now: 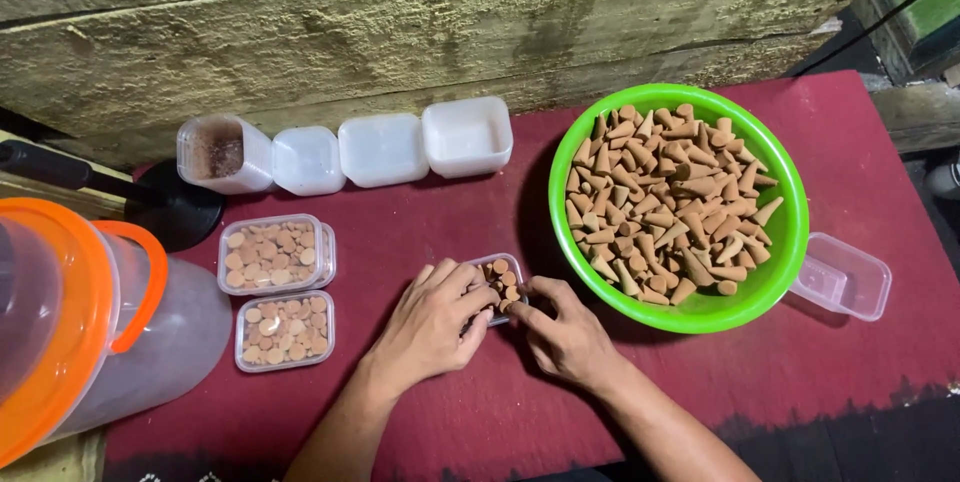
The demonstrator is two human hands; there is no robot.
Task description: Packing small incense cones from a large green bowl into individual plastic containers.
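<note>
A small clear plastic box (pixel 503 282) partly filled with brown cones stands on the dark red mat (pixel 420 232). My left hand (pixel 432 324) wraps its near left side, covering much of it. At the box's right edge my right hand (pixel 562 330) has its fingertips pinched together, apparently on a cone. A green bowl (pixel 790 242) heaped with brown cones (pixel 670 204) sits just right of my hands.
Two filled clear boxes (pixel 272 253) (pixel 285 329) lie to the left. Several white tubs (pixel 383 148) line the wall, one (pixel 216 150) holding brown powder. An empty clear box (pixel 845 277) is right of the bowl. A large clear jar with orange rim (pixel 85 332) stands far left.
</note>
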